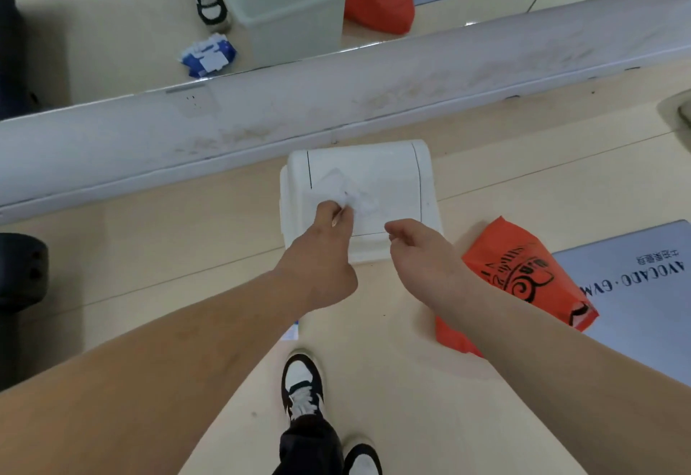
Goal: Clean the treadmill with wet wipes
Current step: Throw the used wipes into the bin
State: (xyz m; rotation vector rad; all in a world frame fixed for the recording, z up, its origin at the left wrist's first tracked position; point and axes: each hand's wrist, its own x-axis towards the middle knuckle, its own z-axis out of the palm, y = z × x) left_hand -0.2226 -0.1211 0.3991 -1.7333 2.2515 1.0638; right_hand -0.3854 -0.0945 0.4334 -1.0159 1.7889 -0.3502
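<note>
My left hand (329, 229) pinches a crumpled white wet wipe (351, 195) and holds it over the swing lid of a white waste bin (396, 171) that stands on the floor against the wall base. My right hand (415, 246) hovers just right of it above the bin's front edge, fingers loosely curled with nothing in them. A blue and white pack of wet wipes (207, 53) shows only as a reflection in the wall mirror. No treadmill surface is clearly visible, apart from a dark object (20, 268) at the left edge.
An orange plastic bag (519, 276) lies on the floor right of the bin, beside a grey gym mat (643, 287). A white ledge (261, 115) runs below the mirror. My shoes (303, 384) stand on the beige floor below.
</note>
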